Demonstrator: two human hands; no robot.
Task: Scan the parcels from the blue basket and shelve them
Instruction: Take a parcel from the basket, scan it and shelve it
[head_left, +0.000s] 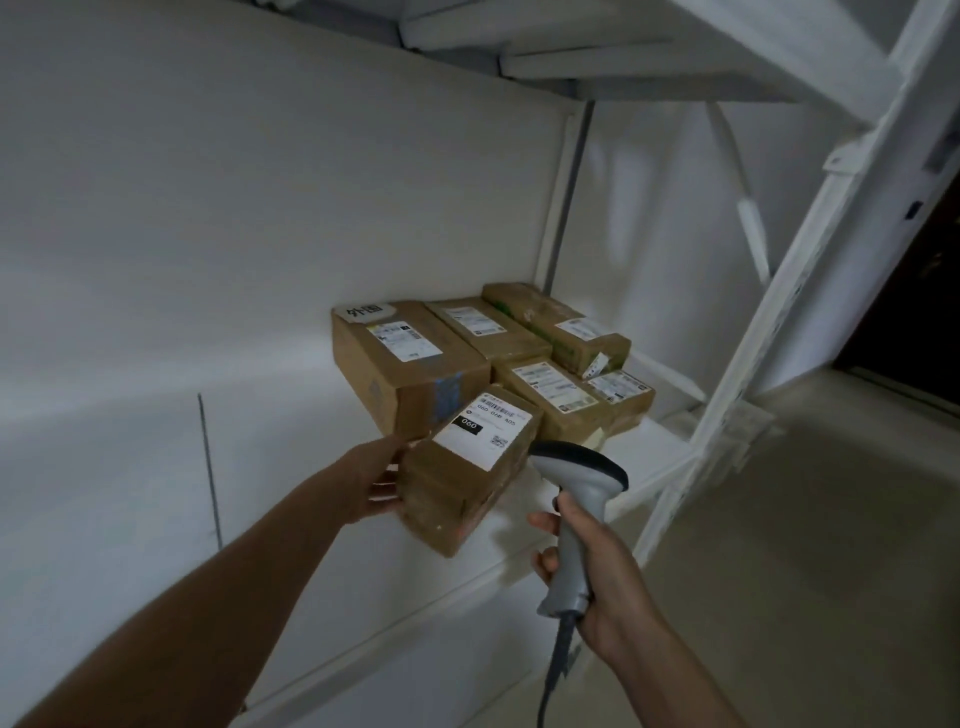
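A small brown cardboard parcel (462, 478) with a white label marked 060 lies at the front of the white shelf (644, 462). My left hand (376, 480) holds its left side, fingers along the box. My right hand (597, 571) grips the handle of a grey barcode scanner (576, 499), whose head sits just right of the parcel and points toward it. Behind it, several labelled brown parcels (410, 364) lie side by side on the same shelf. The blue basket is out of view.
A white wall (208, 260) runs along the left and back of the shelf. Another shelf board (623, 57) hangs overhead. White metal uprights and braces (810, 249) stand at the right. Beige floor (831, 545) and a dark doorway lie beyond.
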